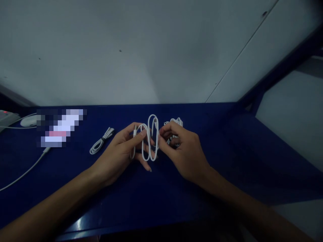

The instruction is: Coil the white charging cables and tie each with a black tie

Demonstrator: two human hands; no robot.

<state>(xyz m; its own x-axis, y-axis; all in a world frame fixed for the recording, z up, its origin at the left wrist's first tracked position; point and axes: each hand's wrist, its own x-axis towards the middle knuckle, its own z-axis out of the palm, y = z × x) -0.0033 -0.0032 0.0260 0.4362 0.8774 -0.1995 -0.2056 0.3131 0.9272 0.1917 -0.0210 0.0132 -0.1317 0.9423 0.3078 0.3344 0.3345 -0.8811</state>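
Observation:
A white charging cable (146, 159), bent into several long loops, is held up between my two hands. My left hand (126, 144) pinches it between thumb and fingers, with a metal-tipped plug standing near the thumb and the lower fingers spread behind the loops. On the other side, my right hand (183, 148) has thumb and index finger closed at the edge of the right loop. Behind the right fingers lies a pile of white cables (178, 121), partly hidden. One bundled white cable (97, 147), bound with a dark tie, rests left of my left hand.
The blue table (141, 201) meets a grey-white wall (101, 67) at the back. At the left lie a blurred-out lit device (60, 127) with a white cord (27, 173), a white rounded object (28, 120) and a white block with a red light (6, 117).

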